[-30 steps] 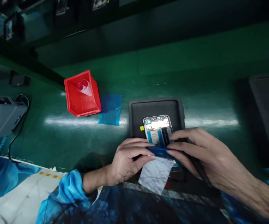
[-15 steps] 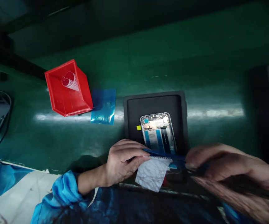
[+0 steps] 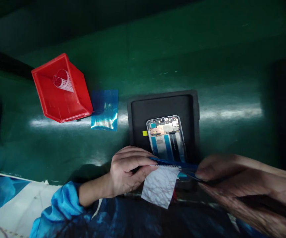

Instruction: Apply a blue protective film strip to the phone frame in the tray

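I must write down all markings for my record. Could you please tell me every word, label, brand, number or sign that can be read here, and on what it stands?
No text can be read with certainty.
Black strip inside the opened phone: tiny pale printing, too small to read.
Yellow tag at the tray: no writing visible.

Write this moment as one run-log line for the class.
left hand: pinching white sheet; right hand: blurred, grip unclear; opened phone: in black tray; red bin: rolled mesh inside; blue sheet: beside bin
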Tool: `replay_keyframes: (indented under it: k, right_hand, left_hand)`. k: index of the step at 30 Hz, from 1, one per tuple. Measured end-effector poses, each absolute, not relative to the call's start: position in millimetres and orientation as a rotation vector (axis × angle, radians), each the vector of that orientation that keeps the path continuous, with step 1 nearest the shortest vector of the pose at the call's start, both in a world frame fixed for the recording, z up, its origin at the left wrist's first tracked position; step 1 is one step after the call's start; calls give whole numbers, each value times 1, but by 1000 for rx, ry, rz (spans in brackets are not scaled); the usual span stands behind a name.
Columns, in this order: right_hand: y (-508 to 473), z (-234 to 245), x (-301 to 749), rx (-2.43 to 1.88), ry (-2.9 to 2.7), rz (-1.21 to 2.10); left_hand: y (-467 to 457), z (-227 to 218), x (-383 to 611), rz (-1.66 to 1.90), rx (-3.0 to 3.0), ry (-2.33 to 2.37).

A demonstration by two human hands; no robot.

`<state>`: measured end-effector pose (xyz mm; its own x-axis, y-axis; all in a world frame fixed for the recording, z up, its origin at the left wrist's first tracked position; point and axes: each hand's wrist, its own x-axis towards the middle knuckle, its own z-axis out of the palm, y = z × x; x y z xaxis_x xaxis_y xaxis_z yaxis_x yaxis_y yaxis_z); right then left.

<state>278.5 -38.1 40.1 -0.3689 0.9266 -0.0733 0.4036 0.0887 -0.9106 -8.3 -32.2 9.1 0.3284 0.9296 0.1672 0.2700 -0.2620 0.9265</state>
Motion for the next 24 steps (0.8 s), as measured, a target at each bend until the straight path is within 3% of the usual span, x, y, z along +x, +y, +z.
replay_keyframes:
  k: [24]
  right_hand:
    - [-31,44,270,-1179,-1856,1276]
  left_hand:
    - [-30,11,-8,960,1782,1110]
